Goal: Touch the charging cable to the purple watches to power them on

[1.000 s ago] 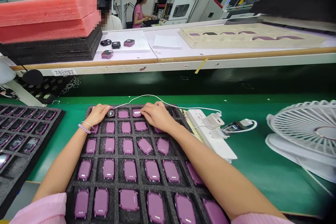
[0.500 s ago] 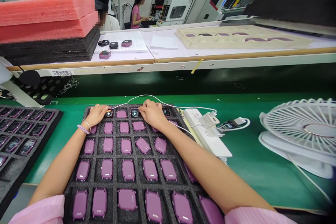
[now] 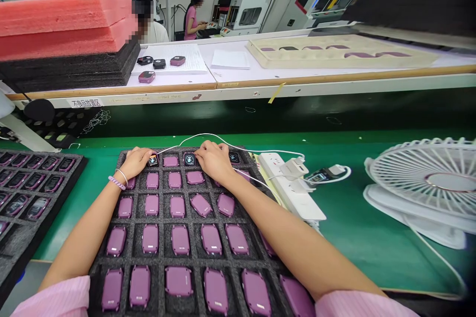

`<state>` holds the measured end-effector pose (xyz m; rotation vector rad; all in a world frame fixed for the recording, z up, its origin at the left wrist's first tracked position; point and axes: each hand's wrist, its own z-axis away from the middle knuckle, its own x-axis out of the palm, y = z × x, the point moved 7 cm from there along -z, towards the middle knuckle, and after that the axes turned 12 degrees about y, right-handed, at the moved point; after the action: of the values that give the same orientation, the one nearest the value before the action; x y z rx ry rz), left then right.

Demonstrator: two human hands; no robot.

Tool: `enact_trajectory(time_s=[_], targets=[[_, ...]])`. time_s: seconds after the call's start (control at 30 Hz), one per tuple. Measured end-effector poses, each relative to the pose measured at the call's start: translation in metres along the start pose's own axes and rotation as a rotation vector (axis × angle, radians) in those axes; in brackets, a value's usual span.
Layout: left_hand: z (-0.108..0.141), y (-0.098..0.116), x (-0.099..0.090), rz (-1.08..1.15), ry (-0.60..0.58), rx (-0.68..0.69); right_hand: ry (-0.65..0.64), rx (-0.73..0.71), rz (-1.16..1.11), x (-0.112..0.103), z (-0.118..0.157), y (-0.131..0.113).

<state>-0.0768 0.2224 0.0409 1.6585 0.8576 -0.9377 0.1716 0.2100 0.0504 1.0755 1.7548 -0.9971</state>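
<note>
A dark foam tray [image 3: 160, 215] lies before me, its cells holding rows of purple smartwatch bodies, most face down. At its far left, my left hand [image 3: 137, 161] pinches the edge of a smartwatch [image 3: 153, 160] with a lit screen. A white cable [image 3: 174, 147] leads away from beside that hand. My right hand [image 3: 213, 159] has its fingers closed at the right side of another lit smartwatch [image 3: 189, 159]; the fingertips are partly hidden. Just right of it, a third face-up smartwatch [image 3: 233, 157] shows a dark face in the far row.
A white power strip [image 3: 293, 185] with plugged chargers stands right of the tray, then a white fan [image 3: 427, 183]. Another watch tray [image 3: 40, 193] lies at left. The shelf [image 3: 230, 79] ahead carries red foam blocks [image 3: 67, 25] and watches. Two people are beyond.
The whole view has shifted very slightly. Both hands stay at the same two smartwatches, with no clear movement of the fingers.
</note>
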Motion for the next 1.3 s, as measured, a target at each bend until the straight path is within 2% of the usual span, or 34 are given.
enact_trajectory(time_s=[0.37,0.57,0.63,0.73,0.87,0.97,1.17,1.3], targets=[[-0.001,-0.002,0.001,0.032,0.018,-0.001,0.011,0.020,-0.005,-0.002,-0.001,-0.003],[-0.002,-0.002,-0.001,0.131,0.057,-0.011,0.066,0.097,0.016,-0.020,-0.004,-0.001],[-0.002,-0.003,-0.001,0.189,0.096,-0.025,0.020,0.049,-0.008,-0.021,-0.006,-0.014],[-0.001,-0.008,-0.002,0.275,0.184,-0.077,-0.129,-0.086,-0.033,-0.011,-0.011,-0.043],[0.002,-0.015,-0.009,0.336,0.343,-0.147,-0.316,-0.207,0.049,0.005,-0.023,-0.071],[0.007,-0.015,-0.018,0.340,0.454,-0.148,-0.415,-0.318,0.129,0.008,-0.033,-0.086],[0.012,-0.007,-0.030,0.312,0.548,-0.102,-0.456,-0.492,0.222,0.002,-0.040,-0.111],[0.013,-0.008,-0.030,0.309,0.553,-0.094,-0.436,-0.529,0.169,-0.003,-0.037,-0.109]])
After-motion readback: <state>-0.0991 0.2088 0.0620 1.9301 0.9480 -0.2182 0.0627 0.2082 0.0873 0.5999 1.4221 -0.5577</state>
